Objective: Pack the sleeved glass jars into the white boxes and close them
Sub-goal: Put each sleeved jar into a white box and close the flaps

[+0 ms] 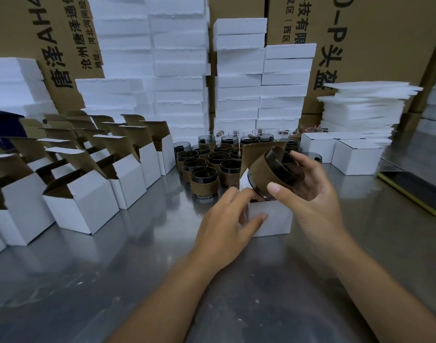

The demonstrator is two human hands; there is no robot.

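Dead centre on the steel table (138,268), my right hand (308,184) has one sleeved jar (269,169) wrapped up in its fingers (276,188), thumb on the near side and the rest curled over the rim. The jar's tipped over, mouth facing my way, base down at the mouth of the open white box (274,221), not seated inside yet. That box's brown-lined lid flap stands up behind the jar.

My left hand (227,216) is gripping the same box at its near left corner, index finger on the top edge and thumb pressed on the front face.

Left side has rows of open boxes (83,206), flaps up. Just behind the box I'm working on is a cluster of waiting jars (204,169), all upright in their brown sleeves. Off to the right sit a few closed boxes (355,157), and nearer me a phone (414,191) in a yellow case lies flat by the table edge. Foam stacks (177,70) and big cartons (360,45) wall off the back.
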